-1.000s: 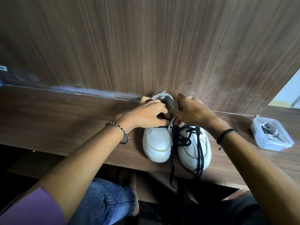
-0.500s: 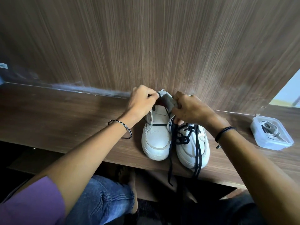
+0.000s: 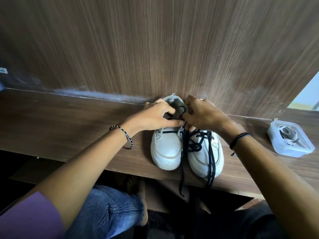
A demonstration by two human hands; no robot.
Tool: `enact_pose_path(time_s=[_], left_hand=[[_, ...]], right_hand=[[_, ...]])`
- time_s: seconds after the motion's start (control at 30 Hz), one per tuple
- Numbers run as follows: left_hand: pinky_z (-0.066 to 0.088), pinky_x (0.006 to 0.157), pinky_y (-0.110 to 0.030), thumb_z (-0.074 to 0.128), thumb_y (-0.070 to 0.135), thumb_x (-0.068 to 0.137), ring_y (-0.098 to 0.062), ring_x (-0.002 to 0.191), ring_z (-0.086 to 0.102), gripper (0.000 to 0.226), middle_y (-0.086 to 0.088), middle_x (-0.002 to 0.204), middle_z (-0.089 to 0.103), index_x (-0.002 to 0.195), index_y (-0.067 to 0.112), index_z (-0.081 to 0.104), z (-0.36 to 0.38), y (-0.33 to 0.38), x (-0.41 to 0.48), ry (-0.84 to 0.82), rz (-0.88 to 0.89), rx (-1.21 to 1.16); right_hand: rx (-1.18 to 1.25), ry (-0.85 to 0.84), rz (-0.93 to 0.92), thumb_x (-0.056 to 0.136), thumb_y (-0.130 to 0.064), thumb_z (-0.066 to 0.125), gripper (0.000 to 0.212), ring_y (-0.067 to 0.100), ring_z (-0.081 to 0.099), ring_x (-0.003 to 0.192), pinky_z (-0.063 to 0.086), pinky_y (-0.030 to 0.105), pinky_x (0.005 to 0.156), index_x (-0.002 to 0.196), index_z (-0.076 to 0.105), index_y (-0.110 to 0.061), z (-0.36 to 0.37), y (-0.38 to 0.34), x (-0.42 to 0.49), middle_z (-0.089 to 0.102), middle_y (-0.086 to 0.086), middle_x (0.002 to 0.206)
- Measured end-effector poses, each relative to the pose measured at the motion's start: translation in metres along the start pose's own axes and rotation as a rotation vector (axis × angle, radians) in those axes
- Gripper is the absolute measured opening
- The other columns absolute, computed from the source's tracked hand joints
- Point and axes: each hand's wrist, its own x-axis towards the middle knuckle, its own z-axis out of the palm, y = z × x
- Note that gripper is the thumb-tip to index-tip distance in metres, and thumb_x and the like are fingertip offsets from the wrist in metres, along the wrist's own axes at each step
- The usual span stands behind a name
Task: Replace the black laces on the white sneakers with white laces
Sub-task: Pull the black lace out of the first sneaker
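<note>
Fingers (image 3: pixel 165 109) of the left hand (image 3: pixel 155 116) are curled in over the opening of the left sneaker (image 3: pixel 165 149), with the thumb laid flat across its top eyelets. A bit of black lace (image 3: pixel 181 109) appears to be pinched there, though the grip is half hidden by the knuckles. Opposite, the right hand (image 3: pixel 203 116) is closed up tight, its fingers (image 3: pixel 189 116) clamped on the same lace, and a small black loop is seen standing up between the two hands. Only one black bar is threaded across the left sneaker, low on the throat. Below the hands, more lace is tangled in a loose knot over the right sneaker (image 3: pixel 205 157); one strand is dropped between the pair, and others are draped over the right toe and let hang past the front edge of the tabletop (image 3: pixel 69 126). Both sneakers are set side by side, touching, with toes toward the person and heels up against the wooden back panel (image 3: pixel 155 49). Well off to the right, a clear plastic container (image 3: pixel 293 152) is parked on the tabletop, open-topped, with the white laces (image 3: pixel 288 135) piled inside. A beaded bracelet (image 3: pixel 124 135) is worn on the left wrist and a black cord band (image 3: pixel 240 138) on the right. Blue jeans (image 3: pixel 107 213) and a purple sleeve (image 3: pixel 25 218) are caught at the bottom of the view.
</note>
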Motion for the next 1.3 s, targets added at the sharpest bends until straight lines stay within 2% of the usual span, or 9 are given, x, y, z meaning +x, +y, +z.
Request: enact_pose_path(time_s=[0.13, 0.23, 0.4, 0.53, 0.7, 0.8, 1.03, 1.2, 1.3], left_hand=[[0.052, 0.087, -0.049, 0.072, 0.060, 0.084, -0.002, 0.086, 0.061, 0.044, -0.003, 0.103, 0.070, 0.078, 0.016, 0.072, 0.002, 0.001, 0.002, 0.060, -0.036, -0.011], [0.042, 0.080, -0.035, 0.075, 0.045, 0.088, -0.014, 0.066, 0.056, 0.038, 0.001, 0.068, 0.062, 0.069, 0.014, 0.063, 0.003, 0.011, 0.004, 0.122, -0.092, 0.056], [0.033, 0.069, -0.030, 0.062, 0.021, 0.099, -0.029, 0.096, 0.054, 0.016, -0.008, 0.090, 0.052, 0.092, 0.007, 0.060, 0.012, 0.016, 0.013, 0.297, -0.190, 0.091], [0.026, 0.067, -0.023, 0.049, 0.012, 0.103, -0.023, 0.093, 0.044, 0.014, -0.010, 0.102, 0.050, 0.108, 0.002, 0.056, 0.007, 0.023, 0.016, 0.478, -0.245, 0.006], [0.040, 0.073, -0.025, 0.050, 0.030, 0.103, -0.019, 0.090, 0.059, 0.025, -0.005, 0.101, 0.066, 0.104, 0.007, 0.059, 0.008, 0.010, 0.021, 0.582, -0.420, -0.515], [0.046, 0.068, -0.017, 0.046, 0.025, 0.108, -0.005, 0.063, 0.059, 0.026, 0.002, 0.078, 0.066, 0.107, 0.002, 0.058, 0.003, 0.011, 0.016, 0.418, -0.305, -0.768], [0.030, 0.080, -0.038, 0.063, 0.045, 0.095, 0.002, 0.064, 0.045, 0.021, 0.012, 0.064, 0.050, 0.089, 0.025, 0.061, -0.013, 0.000, 0.006, 0.008, -0.035, 0.060], [0.022, 0.074, -0.039, 0.071, 0.052, 0.087, 0.006, 0.069, 0.044, 0.028, 0.011, 0.061, 0.044, 0.092, 0.025, 0.070, -0.016, 0.002, 0.004, -0.030, 0.089, 0.211], [0.017, 0.074, -0.038, 0.072, 0.031, 0.089, 0.022, 0.078, 0.039, 0.013, 0.011, 0.059, 0.045, 0.081, 0.022, 0.069, -0.009, 0.005, 0.005, 0.007, 0.125, 0.318]], right_hand=[[0.029, -0.012, -0.002, 0.094, -0.020, 0.055, 0.010, 0.018, 0.073, 0.062, 0.061, 0.036, 0.063, 0.100, 0.049, -0.013, -0.001, -0.002, -0.002, 0.074, 0.007, 0.079], [0.035, -0.016, -0.011, 0.096, -0.020, 0.055, 0.010, 0.015, 0.073, 0.060, 0.061, 0.035, 0.064, 0.099, 0.048, -0.014, -0.002, -0.004, -0.004, 0.075, 0.004, 0.074], [0.027, -0.027, -0.010, 0.096, -0.015, 0.051, 0.008, 0.012, 0.072, 0.058, 0.055, 0.028, 0.060, 0.097, 0.044, -0.013, -0.004, -0.007, -0.006, 0.074, 0.001, 0.065], [0.033, -0.011, -0.022, 0.098, -0.022, 0.049, 0.011, 0.014, 0.073, 0.058, 0.057, 0.031, 0.062, 0.097, 0.045, -0.012, -0.005, -0.011, -0.009, 0.074, 0.003, 0.066], [-0.010, 0.015, -0.016, 0.098, -0.030, 0.046, 0.018, 0.018, 0.073, 0.066, 0.058, 0.036, 0.075, 0.097, 0.048, -0.013, -0.003, -0.011, -0.008, 0.074, 0.004, 0.070], [0.016, -0.016, -0.016, 0.099, -0.029, 0.047, 0.017, 0.011, 0.072, 0.059, 0.057, 0.030, 0.067, 0.098, 0.047, -0.013, -0.005, -0.011, -0.010, 0.075, 0.001, 0.067], [0.033, -0.035, 0.006, 0.096, -0.021, 0.058, 0.011, 0.012, 0.072, 0.063, 0.058, 0.030, 0.065, 0.099, 0.049, -0.015, -0.003, -0.006, -0.006, 0.075, 0.003, 0.068], [0.006, -0.004, -0.010, 0.096, -0.031, 0.053, 0.018, 0.018, 0.073, 0.067, 0.059, 0.037, 0.071, 0.098, 0.052, -0.013, -0.002, -0.006, -0.006, 0.074, 0.002, 0.069], [0.003, -0.001, -0.016, 0.095, -0.038, 0.051, 0.024, 0.018, 0.072, 0.067, 0.058, 0.035, 0.071, 0.097, 0.051, -0.014, -0.003, -0.007, -0.008, 0.074, 0.002, 0.068]])
